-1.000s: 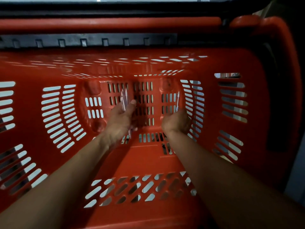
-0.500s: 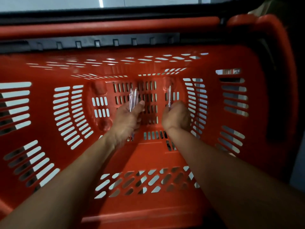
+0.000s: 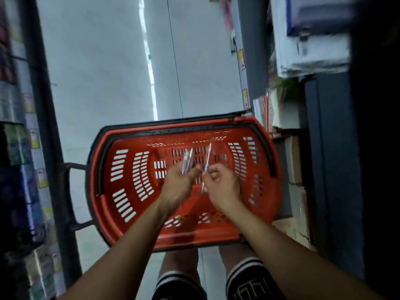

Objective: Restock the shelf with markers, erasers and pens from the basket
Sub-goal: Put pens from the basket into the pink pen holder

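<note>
Holding both hands above the red basket (image 3: 129, 169), we grip pens in each. Our left hand (image 3: 177, 187) has its fingers curled round a small bunch of clear pens (image 3: 187, 160), tips pointing to the far side. Our right hand (image 3: 223, 187) pinches a single clear pen (image 3: 206, 167) with a blue section, tilted slightly, just right of the bunch, not touching it. Basket sits on the pale floor (image 3: 104, 72) between shelving: stocked shelves (image 3: 19, 148) on the left, boxes and stacked paper goods (image 3: 303, 50) on the right. Basket's black handle (image 3: 69, 191) sticks out left. Basket interior looks bare where visible. Our knees and dark shorts (image 3: 249, 282) show at the near edge.
</note>
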Action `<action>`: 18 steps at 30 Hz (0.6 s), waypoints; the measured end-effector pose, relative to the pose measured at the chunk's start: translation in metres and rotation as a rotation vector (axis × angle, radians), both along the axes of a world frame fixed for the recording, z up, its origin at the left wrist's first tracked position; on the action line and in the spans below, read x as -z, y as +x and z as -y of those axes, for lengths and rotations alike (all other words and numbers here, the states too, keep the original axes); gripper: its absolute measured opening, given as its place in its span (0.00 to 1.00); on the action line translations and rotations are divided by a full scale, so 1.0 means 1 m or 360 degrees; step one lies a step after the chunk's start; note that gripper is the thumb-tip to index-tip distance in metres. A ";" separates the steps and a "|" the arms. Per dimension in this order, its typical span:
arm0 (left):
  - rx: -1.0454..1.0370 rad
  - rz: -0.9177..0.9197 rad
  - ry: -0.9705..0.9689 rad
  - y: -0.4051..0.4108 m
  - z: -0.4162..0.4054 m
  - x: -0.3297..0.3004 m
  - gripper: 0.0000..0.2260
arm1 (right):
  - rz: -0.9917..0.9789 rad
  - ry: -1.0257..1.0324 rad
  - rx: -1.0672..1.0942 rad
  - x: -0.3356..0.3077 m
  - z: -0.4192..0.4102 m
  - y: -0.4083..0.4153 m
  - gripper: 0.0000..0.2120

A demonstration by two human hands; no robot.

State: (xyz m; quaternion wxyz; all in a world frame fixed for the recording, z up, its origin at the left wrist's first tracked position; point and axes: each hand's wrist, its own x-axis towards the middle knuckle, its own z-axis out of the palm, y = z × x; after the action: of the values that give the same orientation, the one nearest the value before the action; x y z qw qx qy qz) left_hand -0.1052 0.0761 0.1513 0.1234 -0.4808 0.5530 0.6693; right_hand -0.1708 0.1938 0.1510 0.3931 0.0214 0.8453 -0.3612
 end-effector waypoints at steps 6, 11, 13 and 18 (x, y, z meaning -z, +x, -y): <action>0.0124 -0.0215 -0.0156 0.002 -0.007 -0.113 0.10 | -0.0218 -0.0144 -0.0120 -0.121 -0.009 -0.007 0.07; 0.0133 -0.0405 -0.0309 0.011 -0.018 -0.207 0.08 | -0.0353 -0.0248 -0.0216 -0.211 -0.024 -0.001 0.01; 0.0153 -0.0473 -0.0355 0.017 -0.023 -0.239 0.06 | -0.0379 -0.0268 -0.0221 -0.238 -0.031 0.007 0.02; 0.0265 -0.0612 -0.0417 0.040 -0.035 -0.297 0.05 | -0.0538 -0.0252 -0.0177 -0.289 -0.052 0.036 0.04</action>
State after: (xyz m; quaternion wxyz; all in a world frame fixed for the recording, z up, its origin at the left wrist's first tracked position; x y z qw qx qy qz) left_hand -0.0655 0.1109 0.4478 0.0073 -0.3093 0.6860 0.6586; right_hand -0.1346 0.2460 0.4405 0.2653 -0.1173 0.8681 -0.4029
